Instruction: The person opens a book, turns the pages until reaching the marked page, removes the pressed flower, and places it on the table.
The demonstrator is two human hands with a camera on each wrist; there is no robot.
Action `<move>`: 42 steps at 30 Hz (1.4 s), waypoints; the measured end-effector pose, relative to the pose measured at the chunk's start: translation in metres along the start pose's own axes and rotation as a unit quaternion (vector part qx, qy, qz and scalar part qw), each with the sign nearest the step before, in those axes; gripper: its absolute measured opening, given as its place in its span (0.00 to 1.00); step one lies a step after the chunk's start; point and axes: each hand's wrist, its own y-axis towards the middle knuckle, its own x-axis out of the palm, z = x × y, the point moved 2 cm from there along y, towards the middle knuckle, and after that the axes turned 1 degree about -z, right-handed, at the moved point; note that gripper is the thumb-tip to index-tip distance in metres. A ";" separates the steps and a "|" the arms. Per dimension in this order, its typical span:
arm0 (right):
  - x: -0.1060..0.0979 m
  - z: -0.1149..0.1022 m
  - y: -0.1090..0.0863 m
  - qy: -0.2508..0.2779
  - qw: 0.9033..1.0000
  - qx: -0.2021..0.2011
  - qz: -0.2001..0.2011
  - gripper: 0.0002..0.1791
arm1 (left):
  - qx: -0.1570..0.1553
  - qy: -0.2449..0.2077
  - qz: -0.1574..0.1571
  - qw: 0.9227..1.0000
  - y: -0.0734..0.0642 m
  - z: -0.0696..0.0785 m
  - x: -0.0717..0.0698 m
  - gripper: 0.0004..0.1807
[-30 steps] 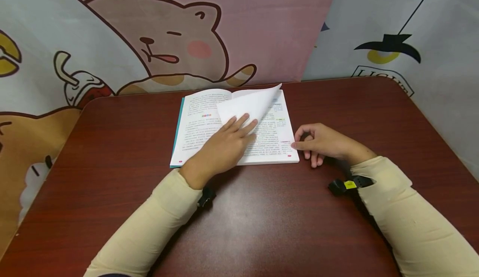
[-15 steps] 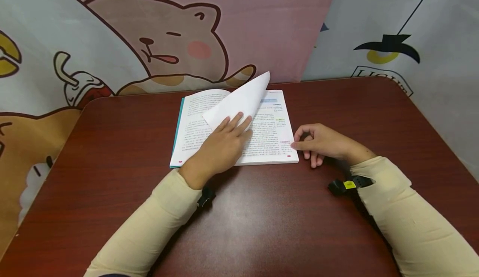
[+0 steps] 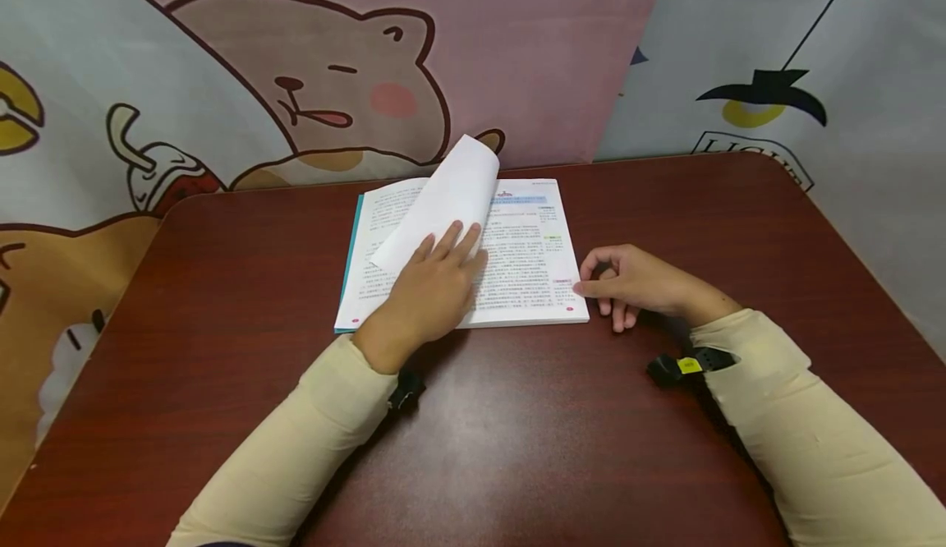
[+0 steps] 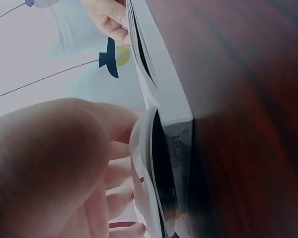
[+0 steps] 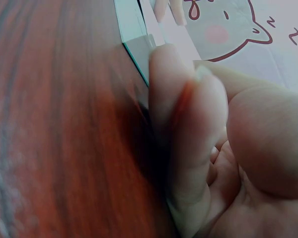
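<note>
An open book (image 3: 517, 284) with a teal cover edge lies on the table. One page (image 3: 454, 186) stands lifted and curls over toward the left, its blank-looking side showing. My left hand (image 3: 436, 288) rests spread on the book, its extended fingers over the lower part of that page. In the left wrist view, the left hand (image 4: 59, 168) is beside the bowed pages (image 4: 144, 163) near the spine. At the book's lower right edge, my right hand (image 3: 628, 284) pinches the pages between thumb and curled fingers. Close up, the right fingertips (image 5: 166, 64) hide part of the book edge.
The dark red-brown wooden table (image 3: 517, 448) spreads around the book. A cartoon-printed cloth (image 3: 547, 62) stands behind its far edge. Black wrist devices (image 3: 668, 370) are strapped below both hands, under pale sleeves (image 3: 798, 424).
The lifted page has swung from right to left across the book, uncovering more of the right-hand print. My left hand has slid slightly left with it; my right hand stays put.
</note>
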 end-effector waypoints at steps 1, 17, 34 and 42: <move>0.000 0.000 0.000 0.000 1.000 0.001 0.000 0.20 | -0.005 0.000 -0.001 1.000 0.000 0.000 0.000 0.26; 0.000 0.004 0.003 -0.002 1.000 -0.002 0.000 0.22 | -0.046 -0.022 -0.074 0.996 -0.002 -0.003 0.003 0.29; 0.001 0.004 0.003 -0.004 1.000 0.000 0.003 0.22 | -0.021 -0.044 -0.088 0.995 -0.001 -0.001 0.003 0.29; 0.001 0.005 0.003 -0.003 1.000 0.000 0.002 0.22 | 0.021 -0.075 -0.086 0.993 0.000 0.003 0.006 0.32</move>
